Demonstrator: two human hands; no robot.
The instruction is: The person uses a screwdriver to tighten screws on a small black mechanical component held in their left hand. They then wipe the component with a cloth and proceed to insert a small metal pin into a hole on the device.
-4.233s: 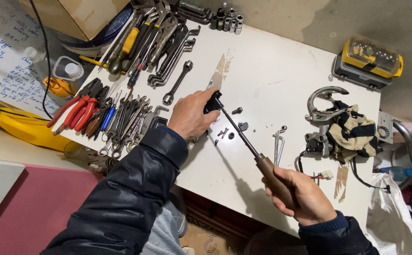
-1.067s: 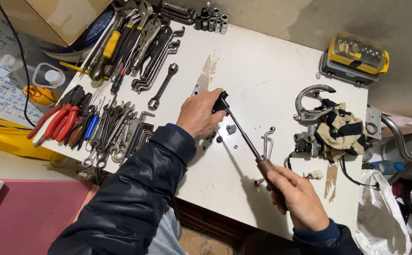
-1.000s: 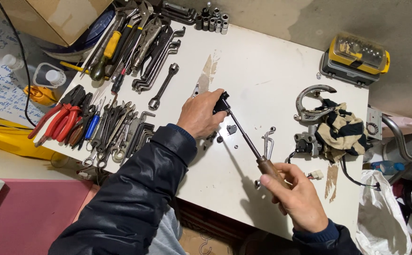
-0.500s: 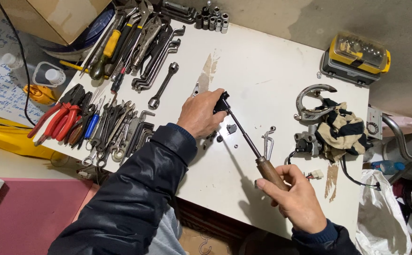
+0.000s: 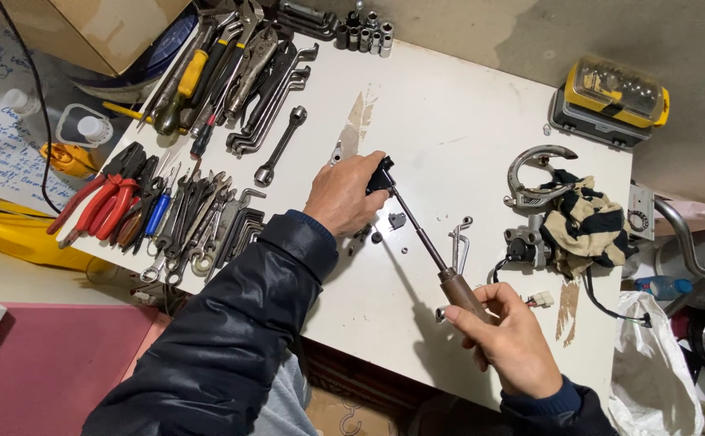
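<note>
Two hands work over the white table: the left hand wraps its grip shut around the black head of a long screwdriver, the right hand clasping its brown handle near small loose parts.

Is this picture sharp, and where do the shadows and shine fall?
Head view: mostly sharp, the white table evenly lit with a soft sheen but no harsh glare; the screwdriver, gripped by the right hand, casts a soft shadow just to its left, below the left hand; the wrenches catch small glints; the edges bend slightly from the wide lens, and the floor corners fall dim.
</note>
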